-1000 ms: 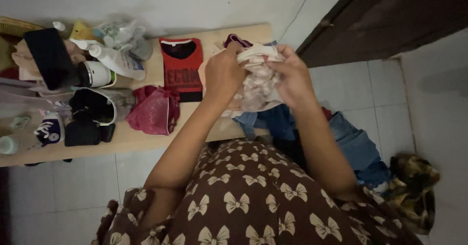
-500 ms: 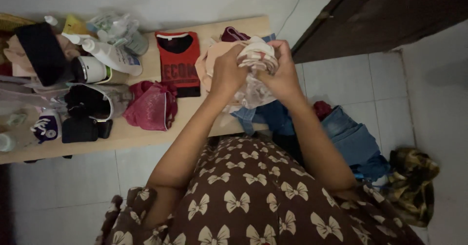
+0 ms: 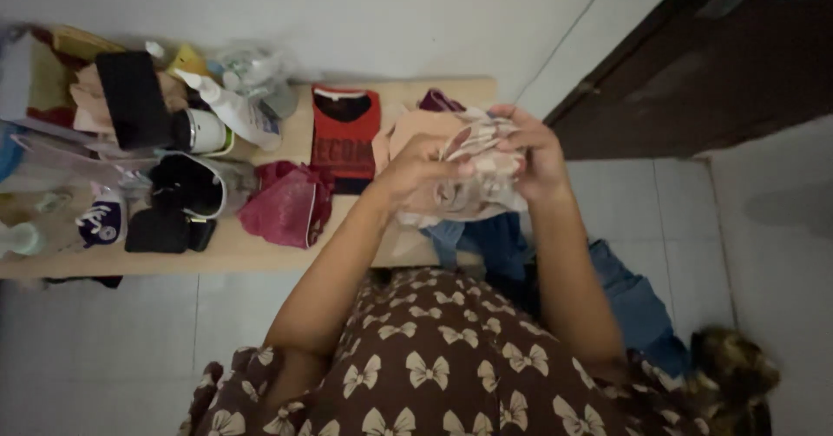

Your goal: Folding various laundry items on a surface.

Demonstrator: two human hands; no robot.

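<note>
My left hand (image 3: 415, 169) and my right hand (image 3: 535, 155) both grip a small pale pink patterned garment (image 3: 482, 180), bunched up between them above the right end of a low wooden bench (image 3: 243, 249). Beneath the hands lies a peach cloth (image 3: 416, 128) with a dark maroon piece (image 3: 438, 100) behind it. A folded red shirt (image 3: 344, 134) lies just left of the hands on the bench. Blue denim clothes (image 3: 495, 236) hang off the bench edge under my arms.
A crumpled pink-red garment (image 3: 289, 206), a small shoe (image 3: 102, 221), a black pouch (image 3: 165, 229), a white lotion bottle (image 3: 232, 111), a jar (image 3: 204, 131) and other clutter fill the bench's left half. Jeans (image 3: 638, 301) and a patterned cloth (image 3: 733, 371) lie on the tiled floor. A dark door (image 3: 694, 63) stands at right.
The view shifted so the bench sits lower in frame. My hands turned the pale garment; the left hand now sits lower under it and the right fingers spread along its top.
</note>
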